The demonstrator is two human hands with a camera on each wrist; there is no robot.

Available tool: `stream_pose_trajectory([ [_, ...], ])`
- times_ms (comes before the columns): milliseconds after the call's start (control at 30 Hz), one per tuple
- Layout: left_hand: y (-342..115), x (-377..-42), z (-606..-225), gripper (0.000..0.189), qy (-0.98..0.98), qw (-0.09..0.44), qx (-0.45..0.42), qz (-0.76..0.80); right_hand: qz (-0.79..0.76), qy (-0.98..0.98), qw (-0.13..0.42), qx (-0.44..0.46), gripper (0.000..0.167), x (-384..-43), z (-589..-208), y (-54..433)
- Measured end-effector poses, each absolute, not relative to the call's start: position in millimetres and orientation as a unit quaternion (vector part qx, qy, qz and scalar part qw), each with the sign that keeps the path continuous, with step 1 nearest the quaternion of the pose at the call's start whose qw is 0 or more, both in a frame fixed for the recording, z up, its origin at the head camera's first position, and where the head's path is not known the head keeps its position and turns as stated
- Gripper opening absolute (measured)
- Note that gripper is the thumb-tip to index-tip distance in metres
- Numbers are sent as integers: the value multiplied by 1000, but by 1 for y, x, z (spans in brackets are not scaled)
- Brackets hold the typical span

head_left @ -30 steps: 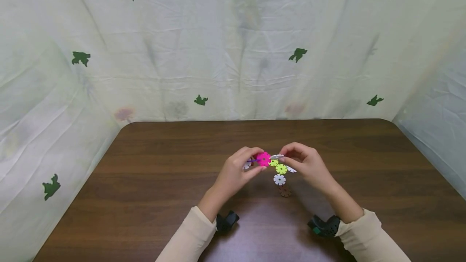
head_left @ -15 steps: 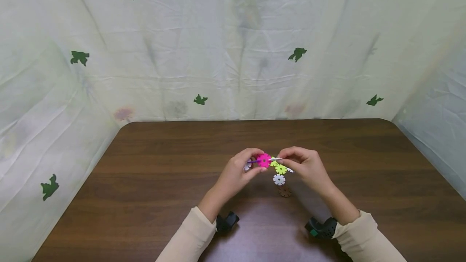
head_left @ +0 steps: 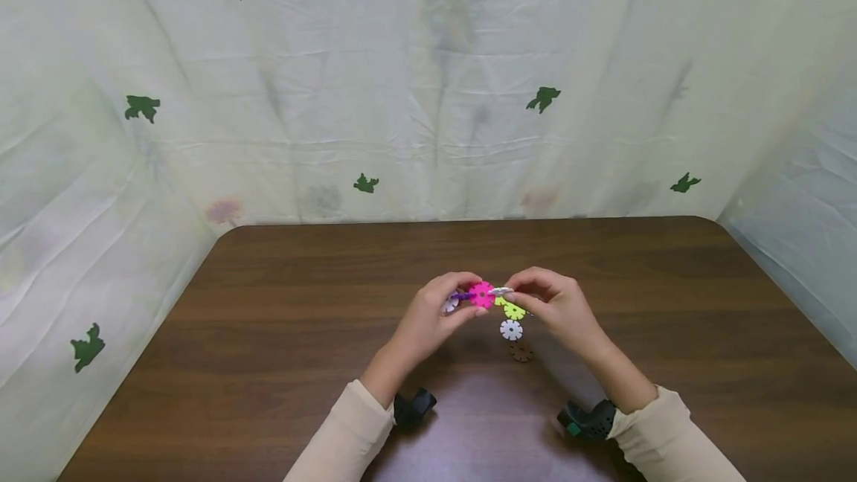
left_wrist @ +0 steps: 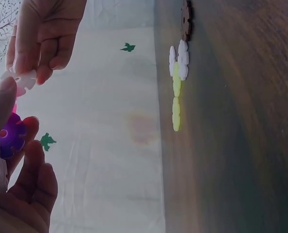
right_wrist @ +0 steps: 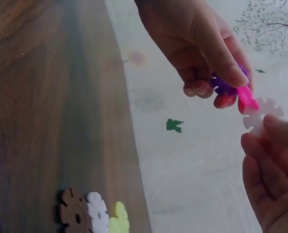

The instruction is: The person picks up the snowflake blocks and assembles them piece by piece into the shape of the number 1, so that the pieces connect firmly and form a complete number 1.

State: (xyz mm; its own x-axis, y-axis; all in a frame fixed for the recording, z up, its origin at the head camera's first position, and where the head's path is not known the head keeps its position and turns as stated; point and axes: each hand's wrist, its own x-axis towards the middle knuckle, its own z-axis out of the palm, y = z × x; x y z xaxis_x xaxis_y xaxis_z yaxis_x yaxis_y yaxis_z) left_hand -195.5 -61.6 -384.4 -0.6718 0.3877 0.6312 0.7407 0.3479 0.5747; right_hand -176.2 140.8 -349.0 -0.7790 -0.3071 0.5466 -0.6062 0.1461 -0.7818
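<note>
My left hand pinches a pink notched interlocking disc between thumb and fingers, above the table. Joined to it are a purple disc, set edge-on in the head view, and a white disc partly hidden by the left fingers. From the other side my right hand holds another white notched disc by thumb and fingertips. Its edge meets the pink disc's edge in the right wrist view.
On the brown wooden table below the hands lie loose notched discs: yellow-green, white and brown. A pale curtain with green bird shapes hangs behind the table's far edge.
My right hand has shifted slightly left, and its white disc has tilted and come closer against the pink disc. The left hand keeps its hold; the loose discs stay in place.
</note>
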Motion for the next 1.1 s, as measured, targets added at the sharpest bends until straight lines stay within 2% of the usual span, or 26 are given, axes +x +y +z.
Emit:
stream_pose_trajectory([
  [333,-64,-196,-382,38,-812,227,-355,-404,582,-758,96,277,12,-176,-349,143],
  [800,-61,-193,-378,46,-818,248,-377,-356,666,-705,22,243,14,-191,-375,145],
  [1100,-59,-191,-381,40,-814,263,-377,-355,689,-693,-17,212,17,-187,-378,137],
])
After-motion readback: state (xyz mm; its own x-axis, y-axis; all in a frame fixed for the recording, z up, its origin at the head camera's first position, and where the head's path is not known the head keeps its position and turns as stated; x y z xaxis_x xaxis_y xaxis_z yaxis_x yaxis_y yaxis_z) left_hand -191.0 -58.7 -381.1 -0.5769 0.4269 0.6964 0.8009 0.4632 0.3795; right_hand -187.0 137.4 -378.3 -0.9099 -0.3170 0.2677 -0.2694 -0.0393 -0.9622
